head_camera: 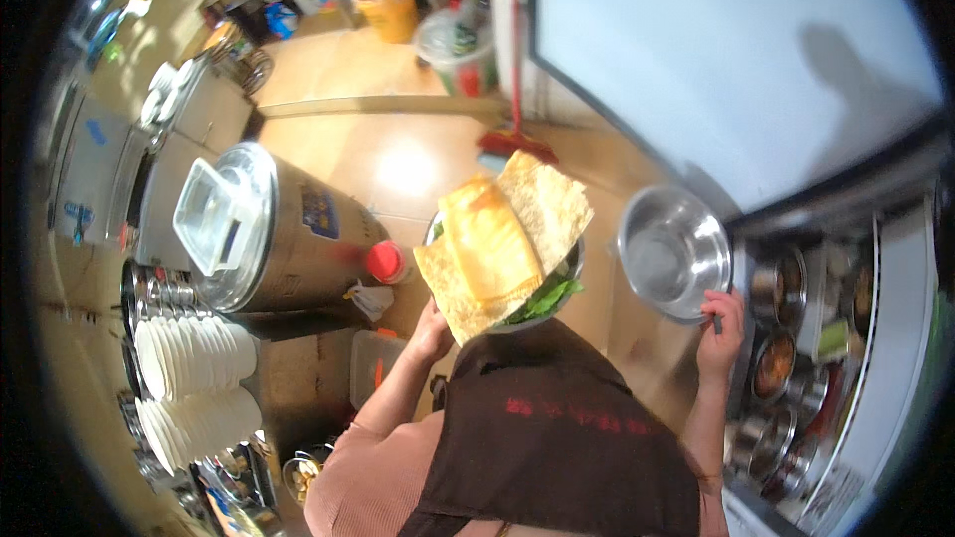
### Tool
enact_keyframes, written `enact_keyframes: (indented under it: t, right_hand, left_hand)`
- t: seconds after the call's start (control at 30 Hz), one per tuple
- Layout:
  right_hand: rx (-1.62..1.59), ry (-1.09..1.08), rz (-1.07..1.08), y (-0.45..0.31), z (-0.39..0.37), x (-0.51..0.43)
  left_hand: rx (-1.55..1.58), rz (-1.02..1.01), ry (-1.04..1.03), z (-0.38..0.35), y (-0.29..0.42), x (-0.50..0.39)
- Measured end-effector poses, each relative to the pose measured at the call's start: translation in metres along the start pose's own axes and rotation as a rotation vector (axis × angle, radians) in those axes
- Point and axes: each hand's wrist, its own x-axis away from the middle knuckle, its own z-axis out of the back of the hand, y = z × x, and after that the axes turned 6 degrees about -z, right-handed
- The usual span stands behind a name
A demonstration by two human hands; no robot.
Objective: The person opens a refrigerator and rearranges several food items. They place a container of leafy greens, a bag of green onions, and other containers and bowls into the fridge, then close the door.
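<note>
My left hand [434, 332] supports a wide bowl in front of my apron, gripping its near left rim. Golden, flat sheets of food [489, 239], perhaps tofu skin or flatbread, lie across the bowl and overhang it. Green leaves [548, 300] show beneath them at the right side; most of the bowl is covered. Out to the right, my right hand [722, 328] has the edge of a shiny steel bowl [668, 250] between fingers and thumb. No food shows in that bowl, which is tipped toward me.
A fridge [821, 455] stands open at right, with several metal pots [776, 365] inside and its door [716, 52] swung outward. Left are a large drum [321, 239], a clear plastic container [209, 216] and stacked white plates [194, 358]. A red broom [515, 140] stands ahead on the tiled floor.
</note>
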Motion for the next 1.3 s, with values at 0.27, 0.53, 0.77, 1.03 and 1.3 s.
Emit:
enact_keyframes:
  t: [0.27, 0.53, 0.77, 1.03, 1.3]
  right_hand:
    - [-0.332, -0.188, 0.202, -0.038, -0.111, -0.145]
    - [-0.426, -0.201, 0.463, -0.148, -0.358, -0.369]
    - [-0.250, 0.045, 0.428, -0.199, -0.492, -0.550]
    - [-0.171, -0.215, 0.222, -0.194, -0.544, -0.597]
    - [-0.302, -0.710, -0.165, 0.007, -0.314, -0.309]
  left_hand:
    - [-0.018, -0.133, 0.247, 0.021, -0.005, -0.008]
    - [0.091, -0.134, 0.440, 0.002, 0.060, -0.030]
    - [0.164, -0.114, 0.746, -0.051, 0.097, -0.063]
    - [0.158, -0.133, 0.764, -0.048, 0.114, -0.087]
    - [-0.293, 0.067, 0.319, -0.011, 0.107, -0.120]
